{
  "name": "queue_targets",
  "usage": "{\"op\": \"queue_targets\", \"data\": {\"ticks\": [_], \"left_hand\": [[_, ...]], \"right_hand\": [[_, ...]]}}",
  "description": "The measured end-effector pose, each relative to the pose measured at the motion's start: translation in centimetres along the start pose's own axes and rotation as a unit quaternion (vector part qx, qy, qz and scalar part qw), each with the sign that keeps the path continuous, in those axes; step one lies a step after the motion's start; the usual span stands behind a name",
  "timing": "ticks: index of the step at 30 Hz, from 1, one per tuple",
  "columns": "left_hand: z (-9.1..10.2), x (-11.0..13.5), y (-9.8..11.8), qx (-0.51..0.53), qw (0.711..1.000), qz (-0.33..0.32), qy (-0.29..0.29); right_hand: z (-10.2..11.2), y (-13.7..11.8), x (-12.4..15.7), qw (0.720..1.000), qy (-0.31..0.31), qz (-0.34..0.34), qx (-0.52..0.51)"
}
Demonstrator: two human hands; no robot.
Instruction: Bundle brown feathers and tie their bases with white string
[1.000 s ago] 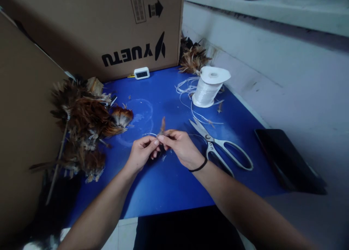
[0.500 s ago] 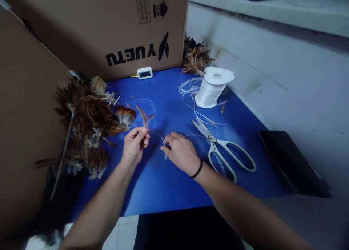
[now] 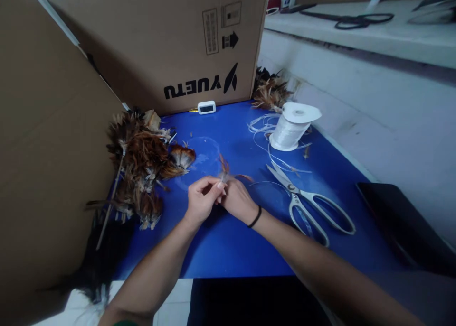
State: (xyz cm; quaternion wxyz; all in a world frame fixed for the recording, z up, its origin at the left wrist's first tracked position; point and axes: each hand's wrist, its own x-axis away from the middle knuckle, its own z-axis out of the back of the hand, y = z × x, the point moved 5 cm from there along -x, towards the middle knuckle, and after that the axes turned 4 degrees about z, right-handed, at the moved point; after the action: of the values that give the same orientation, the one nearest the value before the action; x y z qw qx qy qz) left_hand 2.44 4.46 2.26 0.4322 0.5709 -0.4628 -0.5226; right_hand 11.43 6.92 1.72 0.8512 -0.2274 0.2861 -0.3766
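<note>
My left hand is closed in a pinch on a small bunch of brown feathers, tips pointing up. Right up against it is my right hand, with a black band on the wrist. Its fingers curl in behind the left fingertips and are mostly hidden. A thin whitish ribbon runs from near the scissors to the right hand; where it meets the feathers is hidden. Open-bladed scissors lie right of the hands. Behind them stands a white ribbon spool with loose loops beside it.
Piled feather bundles lie at the left of the blue table. A cardboard box stands at the back, a small white digital timer before it. More feathers sit in the far corner. A dark flat device lies right.
My hands have come together: the right hand has moved with the ribbon to the feathers, behind the left fingertips. The view has shifted, so the table things appear further right and lower.
</note>
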Motion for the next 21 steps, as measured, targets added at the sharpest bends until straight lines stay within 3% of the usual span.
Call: {"op": "queue_targets", "data": {"ticks": [2,7,15,21], "left_hand": [[0.0,0.5,1.3,-0.069,0.995,-0.076,0.013],[-0.4,1.6,3.4,-0.174,0.962,-0.209,0.033],[-0.6,1.3,2.8,-0.174,0.961,-0.213,0.026],[-0.7,1.3,3.0,-0.175,0.960,-0.216,0.027]], "right_hand": [[-0.9,-0.5,-1.6,0.999,-0.034,0.019,0.012],[-2.8,-0.5,-5.6,0.999,-0.009,0.023,0.023],[-6.6,-1.3,-10.1,0.995,-0.015,0.042,0.085],[-7.0,-0.7,-10.6,0.999,-0.004,0.028,0.041]]}}
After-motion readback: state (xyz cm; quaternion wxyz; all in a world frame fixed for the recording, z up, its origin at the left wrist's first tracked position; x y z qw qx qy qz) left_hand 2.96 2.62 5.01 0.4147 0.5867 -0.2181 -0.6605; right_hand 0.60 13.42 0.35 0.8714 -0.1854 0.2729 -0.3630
